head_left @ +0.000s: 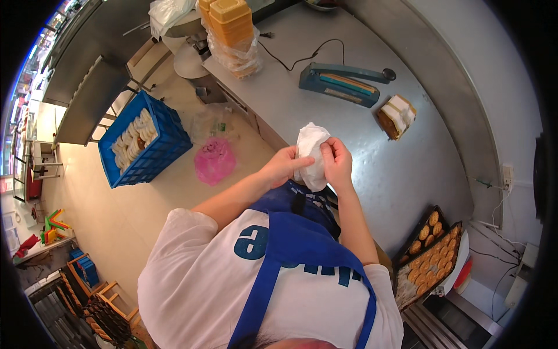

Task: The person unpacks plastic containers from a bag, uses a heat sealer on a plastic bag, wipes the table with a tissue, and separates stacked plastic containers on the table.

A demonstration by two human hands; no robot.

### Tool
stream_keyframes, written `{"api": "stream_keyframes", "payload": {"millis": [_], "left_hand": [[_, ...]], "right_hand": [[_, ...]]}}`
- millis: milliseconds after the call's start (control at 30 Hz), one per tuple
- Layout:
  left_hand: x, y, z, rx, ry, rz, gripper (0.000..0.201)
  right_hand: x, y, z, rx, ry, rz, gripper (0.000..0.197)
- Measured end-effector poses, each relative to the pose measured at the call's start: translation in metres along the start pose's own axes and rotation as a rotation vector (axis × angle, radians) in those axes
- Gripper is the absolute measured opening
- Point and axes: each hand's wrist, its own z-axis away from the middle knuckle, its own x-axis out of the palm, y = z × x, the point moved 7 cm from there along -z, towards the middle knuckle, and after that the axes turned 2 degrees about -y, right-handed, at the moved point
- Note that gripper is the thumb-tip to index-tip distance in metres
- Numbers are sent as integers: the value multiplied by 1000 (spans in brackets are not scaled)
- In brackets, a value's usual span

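Light gleams on the broad, smooth grey metal worktop (418,180), which runs along a curved-looking wall. Near its far side rests an elongated blue-green bar sealer (340,86) with a black knob on its arm and a dark cord behind it; just beside it sits a squarish brown block topped with white pieces (397,117). A stack of orange plastic boxes (233,26), partly in clear film, stands at the left end. At lower right, golden-brown round baked pieces (431,269) lie in dark rectangular trays. On the pale floor (116,232) at left are a blue slatted plastic crate (165,148) of whitish items and a translucent pink plastic bag (215,163).

The thin white crumpled wrapper (314,145) is held up between both hands, in front of the person's blue apron. The left hand (283,164) pinches its left side, thumb across the front; the right hand (337,163) pinches its right edge, thumb pressed on it. The fingers behind are partly hidden.
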Motion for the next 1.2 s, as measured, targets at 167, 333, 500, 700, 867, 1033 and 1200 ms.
{"api": "stream_keyframes", "payload": {"millis": [167,333,500,700,867,1033,1200], "left_hand": [[-5,-15,-6,-149,107,-148,28],[-12,-14,-6,-205,6,325,33],[-21,-11,-10,-165,-28,199,34],[-1,11,-12,22,170,32,25],[37,-13,-14,-118,-58,317,22],[22,-16,-1,-143,-21,206,26],[11,1,13,-266,2,212,30]], "right_hand": [[-2,-14,10,-184,-76,-59,5],[8,-49,23,-453,-141,387,10],[16,-48,32,-592,-145,646,16],[11,-61,27,-406,59,364,34],[30,-57,19,-520,5,588,51],[24,-49,16,-482,-4,743,51],[-22,18,-1,-181,173,1044,48]]}}
